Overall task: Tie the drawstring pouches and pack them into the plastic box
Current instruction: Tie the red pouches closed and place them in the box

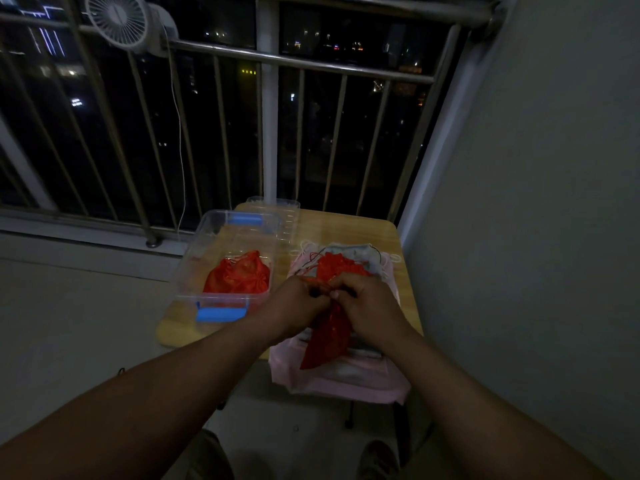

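Pinching the gathered neck of a red pouch [327,337] between curled fingers, the left hand [298,299] and the right hand [367,299] meet close together over the near part of the small table [346,226]. The pouch's body hangs below them above a pink cloth [346,382]. Just beyond the hands a heap of pouches [341,268] lies on that cloth, and to the left the clear plastic box [194,258] stands open with packed pouches [239,273] inside, a clear lid [287,216] at its far right side.
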The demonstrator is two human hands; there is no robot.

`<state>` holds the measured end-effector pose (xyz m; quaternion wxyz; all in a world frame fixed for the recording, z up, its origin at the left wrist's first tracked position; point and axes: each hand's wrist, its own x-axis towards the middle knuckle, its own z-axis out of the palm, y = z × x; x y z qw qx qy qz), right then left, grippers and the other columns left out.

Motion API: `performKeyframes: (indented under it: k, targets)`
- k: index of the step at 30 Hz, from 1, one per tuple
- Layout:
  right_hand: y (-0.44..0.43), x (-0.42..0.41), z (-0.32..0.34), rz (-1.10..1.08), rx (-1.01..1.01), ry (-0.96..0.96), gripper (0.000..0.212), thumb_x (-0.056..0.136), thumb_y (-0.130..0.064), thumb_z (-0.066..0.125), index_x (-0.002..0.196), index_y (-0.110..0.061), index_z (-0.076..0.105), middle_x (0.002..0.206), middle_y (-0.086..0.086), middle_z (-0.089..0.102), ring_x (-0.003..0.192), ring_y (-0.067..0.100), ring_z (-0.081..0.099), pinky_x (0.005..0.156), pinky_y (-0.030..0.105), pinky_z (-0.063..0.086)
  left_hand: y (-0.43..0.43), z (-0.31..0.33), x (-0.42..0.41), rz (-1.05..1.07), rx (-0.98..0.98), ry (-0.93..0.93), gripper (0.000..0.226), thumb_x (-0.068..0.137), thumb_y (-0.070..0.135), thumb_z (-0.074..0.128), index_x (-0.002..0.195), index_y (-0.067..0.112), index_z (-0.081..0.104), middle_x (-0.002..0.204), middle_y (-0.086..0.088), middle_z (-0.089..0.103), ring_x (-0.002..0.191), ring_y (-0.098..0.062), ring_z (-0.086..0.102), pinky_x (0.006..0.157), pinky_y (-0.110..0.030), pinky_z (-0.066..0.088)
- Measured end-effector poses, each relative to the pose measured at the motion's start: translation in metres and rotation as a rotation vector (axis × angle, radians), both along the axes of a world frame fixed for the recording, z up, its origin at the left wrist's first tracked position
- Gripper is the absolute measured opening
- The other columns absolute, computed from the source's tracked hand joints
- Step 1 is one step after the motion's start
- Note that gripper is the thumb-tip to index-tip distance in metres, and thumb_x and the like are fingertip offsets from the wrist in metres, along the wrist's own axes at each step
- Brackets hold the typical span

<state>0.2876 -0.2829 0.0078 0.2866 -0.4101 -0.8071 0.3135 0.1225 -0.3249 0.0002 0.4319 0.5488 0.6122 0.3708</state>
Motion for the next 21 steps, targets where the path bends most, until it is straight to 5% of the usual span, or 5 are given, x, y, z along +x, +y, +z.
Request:
performKeyframes:
  k: [4,11,16,21]
  targets:
    - [0.001,0.004,0.001,0.005,-0.022,0.063,0.016,0.098,-0.009,0.063,0.102,-0.018,0.075,0.096,-0.01,0.074,0.091,-0.002,0.064,0.076,0.009,0.045,-0.002,0.007,-0.007,-0.047,-0.116,-0.226,0.012,0.098,0.01,0.064,0.106,0.008,0.073,0.091,-0.01,0.076,0.081,-0.024,0.073,0.08,-0.04,0.063]
    - [0.001,0.002,-0.002,0.019,-0.098,0.049,0.019,0.098,-0.009,0.063,0.108,-0.017,0.076,0.105,-0.008,0.075,0.096,-0.002,0.065,0.081,0.012,0.048,-0.004,0.003,0.001,-0.054,-0.112,-0.229,0.018,0.1,0.009,0.06,0.117,0.01,0.066,0.095,-0.013,0.074,0.078,-0.02,0.073,0.069,-0.032,0.061]
    - [-0.002,0.0,-0.004,-0.003,-0.004,0.0,0.022,0.098,-0.011,0.063,0.108,-0.025,0.076,0.105,-0.013,0.074,0.097,-0.005,0.063,0.08,0.009,0.044,-0.002,-0.01,0.005,0.046,-0.048,-0.189,0.013,0.099,0.013,0.062,0.106,0.01,0.073,0.094,-0.02,0.075,0.082,-0.029,0.072,0.082,-0.051,0.061]
    - [0.001,0.003,-0.001,-0.027,-0.019,0.069,0.017,0.097,-0.01,0.064,0.103,-0.02,0.076,0.099,-0.01,0.075,0.092,0.0,0.066,0.08,0.014,0.05,-0.002,-0.001,-0.005,-0.041,-0.13,-0.27,0.014,0.101,0.013,0.063,0.109,0.003,0.068,0.09,-0.018,0.073,0.081,-0.03,0.071,0.08,-0.047,0.061]
